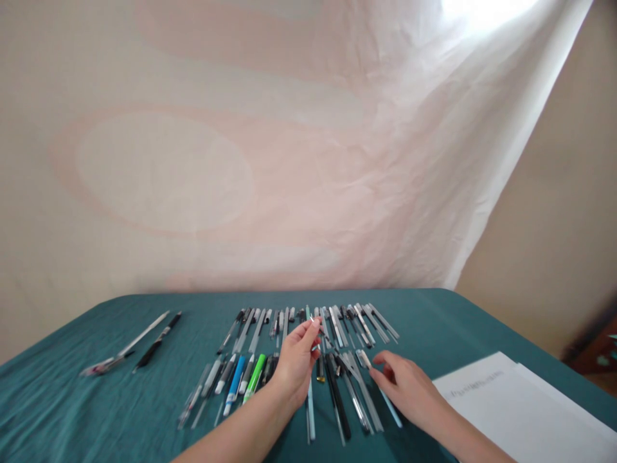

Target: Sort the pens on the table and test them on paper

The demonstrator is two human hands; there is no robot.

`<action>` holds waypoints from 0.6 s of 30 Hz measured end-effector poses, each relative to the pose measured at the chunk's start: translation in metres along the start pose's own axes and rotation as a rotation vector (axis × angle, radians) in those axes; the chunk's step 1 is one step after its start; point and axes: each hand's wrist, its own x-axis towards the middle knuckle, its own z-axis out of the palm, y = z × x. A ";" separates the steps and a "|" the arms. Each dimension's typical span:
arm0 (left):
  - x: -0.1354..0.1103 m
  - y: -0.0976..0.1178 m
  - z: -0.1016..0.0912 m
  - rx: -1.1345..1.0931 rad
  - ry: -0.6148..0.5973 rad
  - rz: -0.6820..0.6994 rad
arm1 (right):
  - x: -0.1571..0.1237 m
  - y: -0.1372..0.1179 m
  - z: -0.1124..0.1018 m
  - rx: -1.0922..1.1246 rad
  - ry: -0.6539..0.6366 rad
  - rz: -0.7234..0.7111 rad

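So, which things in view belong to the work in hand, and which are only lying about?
Seemingly in use:
small item in left hand, unclear
pale pen by right hand
pens in two rows

Probably lying about:
pens at far left
paper

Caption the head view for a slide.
Left hand and right hand at rows of pens on green cloth, paper at right.
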 end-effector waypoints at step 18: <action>-0.017 -0.006 0.009 0.215 -0.144 -0.007 | -0.011 -0.036 -0.008 0.457 -0.142 -0.130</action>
